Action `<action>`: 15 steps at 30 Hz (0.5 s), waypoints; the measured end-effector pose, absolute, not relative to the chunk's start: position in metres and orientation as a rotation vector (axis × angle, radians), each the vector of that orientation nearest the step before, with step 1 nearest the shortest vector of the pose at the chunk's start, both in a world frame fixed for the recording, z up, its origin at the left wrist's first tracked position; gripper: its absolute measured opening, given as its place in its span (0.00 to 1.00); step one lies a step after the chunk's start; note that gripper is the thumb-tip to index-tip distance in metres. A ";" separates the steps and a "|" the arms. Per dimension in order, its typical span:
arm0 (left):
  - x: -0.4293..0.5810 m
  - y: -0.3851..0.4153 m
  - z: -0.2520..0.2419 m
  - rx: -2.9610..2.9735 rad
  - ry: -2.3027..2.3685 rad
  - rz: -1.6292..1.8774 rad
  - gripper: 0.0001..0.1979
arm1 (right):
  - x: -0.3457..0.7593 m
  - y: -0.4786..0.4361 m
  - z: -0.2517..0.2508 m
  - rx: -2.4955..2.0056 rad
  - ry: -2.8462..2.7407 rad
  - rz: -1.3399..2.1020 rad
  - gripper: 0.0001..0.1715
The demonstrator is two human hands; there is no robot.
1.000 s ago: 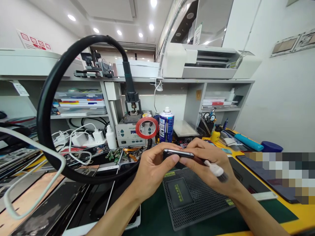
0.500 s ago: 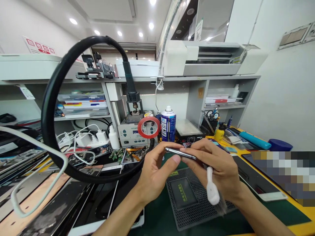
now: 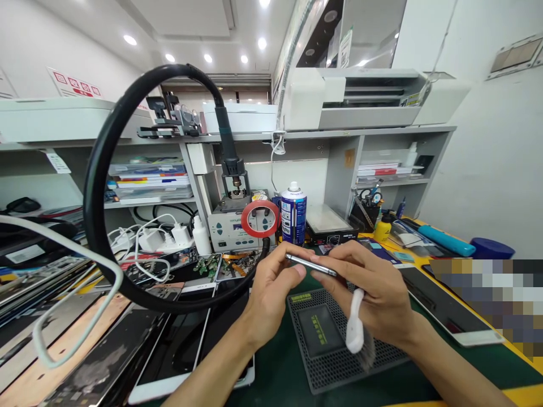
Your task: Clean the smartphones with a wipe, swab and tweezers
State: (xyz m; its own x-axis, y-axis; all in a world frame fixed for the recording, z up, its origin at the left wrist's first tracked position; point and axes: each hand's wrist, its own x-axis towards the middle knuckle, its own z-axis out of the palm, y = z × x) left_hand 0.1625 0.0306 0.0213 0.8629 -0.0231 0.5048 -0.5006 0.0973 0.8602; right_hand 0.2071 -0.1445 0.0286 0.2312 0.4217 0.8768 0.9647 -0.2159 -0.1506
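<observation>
A smartphone [image 3: 311, 264], seen edge-on as a thin dark slab with a metal frame, is held up between my hands over the bench. My left hand [image 3: 271, 294] has its fingers behind the phone's left end, the thumb in front near its lower edge. The fingers of my right hand [image 3: 377, 288] pinch the phone's right end. Tucked in that same hand is a brush [image 3: 355, 333] with a white handle and soft greyish bristles, pointing down. Below lies a grey perforated work mat [image 3: 311, 367] with a smooth rectangular panel.
A thick black flexible hose [image 3: 91, 192] loops at left. Behind stand a red tape roll [image 3: 245, 219], a blue spray can [image 3: 293, 217] and a flat heating plate [image 3: 328, 220]. Phone screens and tablets [image 3: 165, 345] crowd the left; another white-framed panel [image 3: 445, 302] lies right.
The brush in my right hand has swung slightly left. The phone stays gripped at both ends, nearly in place. The whole view has shifted a little.
</observation>
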 end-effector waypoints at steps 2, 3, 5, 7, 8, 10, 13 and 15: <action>0.162 0.031 0.021 1.442 -0.451 0.369 0.10 | 0.207 -0.144 0.029 -1.779 -1.286 -0.938 0.24; 0.162 0.031 0.021 1.439 -0.457 0.367 0.10 | 0.207 -0.143 0.029 -1.781 -1.289 -0.939 0.24; 0.162 0.031 0.020 1.428 -0.470 0.364 0.09 | 0.207 -0.143 0.029 -1.771 -1.299 -0.936 0.25; 0.162 0.031 0.020 1.422 -0.476 0.357 0.09 | 0.207 -0.142 0.028 -1.754 -1.313 -0.922 0.26; 0.162 0.031 0.020 1.420 -0.477 0.354 0.09 | 0.208 -0.142 0.028 -1.741 -1.317 -0.910 0.25; 0.162 0.031 0.021 1.426 -0.466 0.348 0.08 | 0.208 -0.142 0.029 -1.719 -1.290 -0.870 0.23; 0.160 0.028 0.024 1.494 -0.414 0.362 0.06 | 0.208 -0.144 0.032 -1.750 -1.154 -0.716 0.13; 0.159 0.025 0.026 1.553 -0.384 0.383 0.09 | 0.207 -0.145 0.036 -1.791 -1.023 -0.556 0.05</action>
